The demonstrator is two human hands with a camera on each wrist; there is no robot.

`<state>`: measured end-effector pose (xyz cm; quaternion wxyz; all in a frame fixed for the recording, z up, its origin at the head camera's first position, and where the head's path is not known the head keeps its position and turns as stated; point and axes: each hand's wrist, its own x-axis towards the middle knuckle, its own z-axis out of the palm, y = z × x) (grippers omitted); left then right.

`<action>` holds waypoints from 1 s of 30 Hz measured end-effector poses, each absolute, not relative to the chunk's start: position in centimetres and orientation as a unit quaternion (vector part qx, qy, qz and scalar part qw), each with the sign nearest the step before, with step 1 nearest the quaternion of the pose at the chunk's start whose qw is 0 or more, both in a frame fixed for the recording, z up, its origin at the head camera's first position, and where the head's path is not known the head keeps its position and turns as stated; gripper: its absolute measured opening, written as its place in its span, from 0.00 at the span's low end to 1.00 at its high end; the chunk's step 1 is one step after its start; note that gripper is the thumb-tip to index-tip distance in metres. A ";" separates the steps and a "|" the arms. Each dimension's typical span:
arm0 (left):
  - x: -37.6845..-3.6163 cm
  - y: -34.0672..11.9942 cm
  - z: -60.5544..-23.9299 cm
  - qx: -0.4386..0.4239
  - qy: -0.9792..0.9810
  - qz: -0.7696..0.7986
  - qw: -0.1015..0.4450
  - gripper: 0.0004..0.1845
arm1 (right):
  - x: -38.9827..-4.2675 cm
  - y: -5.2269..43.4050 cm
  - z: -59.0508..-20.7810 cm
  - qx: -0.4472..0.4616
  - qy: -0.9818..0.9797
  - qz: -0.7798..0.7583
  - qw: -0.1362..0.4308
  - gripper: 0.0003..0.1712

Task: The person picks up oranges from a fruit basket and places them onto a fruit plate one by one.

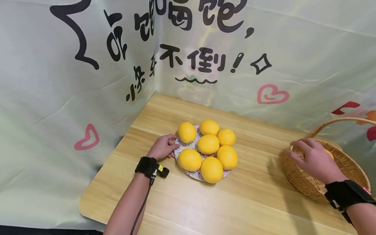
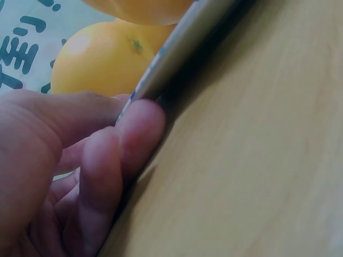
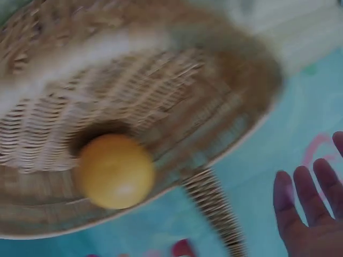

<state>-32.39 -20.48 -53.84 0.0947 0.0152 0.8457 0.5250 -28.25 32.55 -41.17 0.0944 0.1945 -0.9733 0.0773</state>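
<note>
A patterned plate point(image 1: 196, 175) holds several yellow round fruits point(image 1: 208, 144) in the middle of the wooden table point(image 1: 249, 202). My left hand point(image 1: 163, 147) grips the plate's left rim. In the left wrist view its fingers point(image 2: 134, 134) curl under the plate rim point(image 2: 177, 48), with a fruit point(image 2: 102, 59) just behind. My right hand point(image 1: 314, 160) hovers over the wicker basket point(image 1: 299, 182) at the right with fingers spread, holding nothing. One yellow fruit point(image 3: 115, 171) lies in the basket point(image 3: 107, 91), and the right hand's fingers point(image 3: 305, 198) are straight and apart from it.
A pale printed cloth backdrop point(image 1: 58, 81) closes off the table at the back and left. The basket's arched handle point(image 1: 343, 121) rises above my right hand. Bare wood lies between the plate and the basket. The table's front left corner point(image 1: 83, 205) is rounded.
</note>
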 end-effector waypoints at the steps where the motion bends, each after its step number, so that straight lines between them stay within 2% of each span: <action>1: -32.3 -20.6 -53.9 0.012 0.846 0.524 0.095 0.31 | -28.5 33.2 -41.2 0.175 -0.979 0.084 0.069 0.24; 3: -32.2 -20.7 -54.0 0.009 0.846 0.524 0.096 0.32 | -29.0 34.6 -41.2 0.136 -0.986 0.098 0.021 0.31; 6: -32.2 -20.8 -54.0 0.009 0.845 0.526 0.095 0.32 | -29.8 36.6 -41.6 0.095 -0.991 0.094 -0.020 0.40; 15: -32.3 -20.2 -53.3 0.007 0.845 0.525 0.099 0.31 | -31.9 43.3 -45.3 0.003 -0.998 0.054 -0.023 0.57; 17: -32.2 -20.2 -53.2 0.008 0.845 0.526 0.098 0.31 | -31.5 42.6 -44.6 -0.004 -0.998 0.055 -0.034 0.58; 22: -32.2 -20.3 -53.1 0.012 0.846 0.524 0.096 0.31 | -31.1 41.4 -43.7 -0.020 -0.998 0.046 -0.046 0.49; 30: -32.3 -20.3 -53.3 0.013 0.846 0.524 0.093 0.31 | -31.6 41.7 -43.5 -0.022 -0.999 0.008 -0.047 0.47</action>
